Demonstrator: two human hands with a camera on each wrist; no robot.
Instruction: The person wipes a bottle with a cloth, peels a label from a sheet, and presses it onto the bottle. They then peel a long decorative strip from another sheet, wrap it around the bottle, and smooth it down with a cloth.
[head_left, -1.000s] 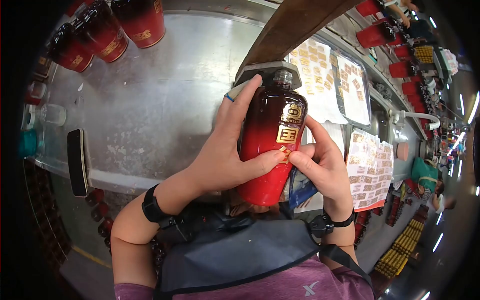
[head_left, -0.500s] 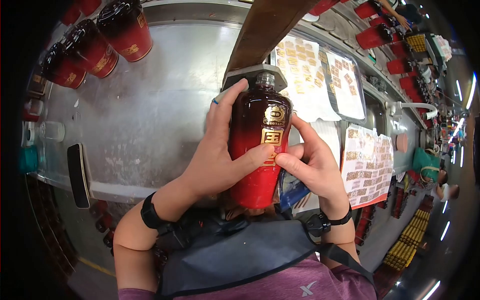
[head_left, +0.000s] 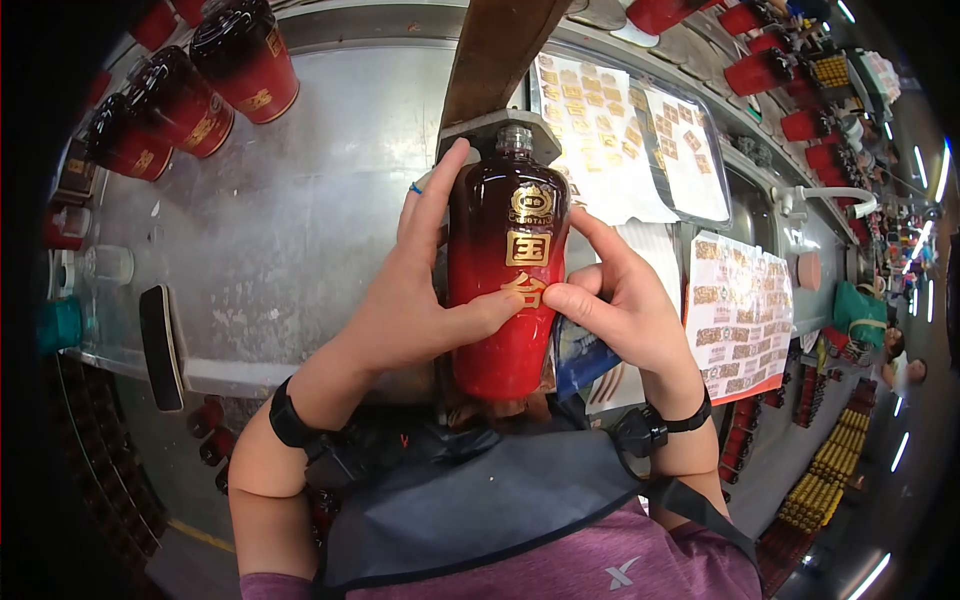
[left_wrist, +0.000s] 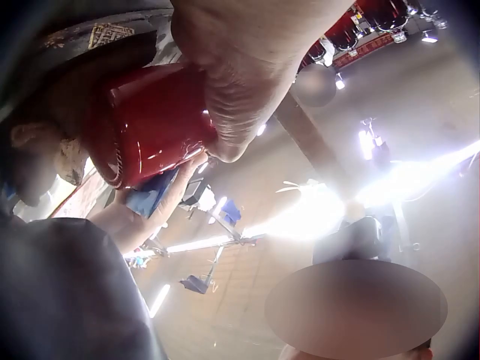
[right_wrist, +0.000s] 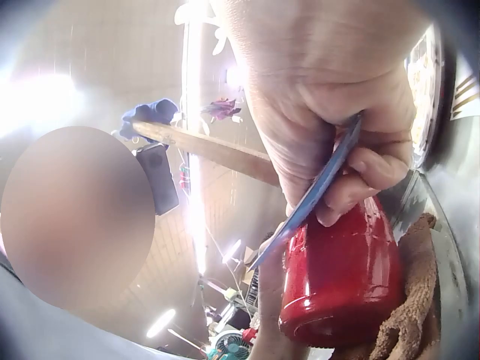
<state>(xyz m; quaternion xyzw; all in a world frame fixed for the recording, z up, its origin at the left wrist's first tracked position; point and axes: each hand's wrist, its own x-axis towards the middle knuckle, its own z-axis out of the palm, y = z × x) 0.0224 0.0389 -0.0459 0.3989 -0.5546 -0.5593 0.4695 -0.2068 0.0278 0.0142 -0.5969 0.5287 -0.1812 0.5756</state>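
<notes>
A glossy bottle [head_left: 495, 345], black at the top and red below, leans with its clear neck by a grey plate. Gold emblems and characters run down its front. My left hand [head_left: 400, 290] grips its left side, fingers along the shoulder and thumb on the lowest gold character [head_left: 522, 292]. On the right, my right hand [head_left: 625, 300] touches the bottle, thumb tip at that same character's edge. Its curled fingers hold a thin blue flat piece [right_wrist: 324, 184]. In the left wrist view, the bottle's red base [left_wrist: 150, 120] shows below the left palm.
A wooden beam [head_left: 505, 60] rises behind the plate. Sheets of gold decals [head_left: 600, 130] lie at the right, with another printed sheet [head_left: 738, 315] nearer. Several red-black bottles [head_left: 245, 65] stand back left; a phone [head_left: 160, 345] is at the left edge. A brown towel [right_wrist: 412, 292] lies by the bottle's base.
The bottle and both hands have shifted left in the head view, and the bottle stands straighter there. More of the lowest gold character shows between the thumbs. Both holds stay.
</notes>
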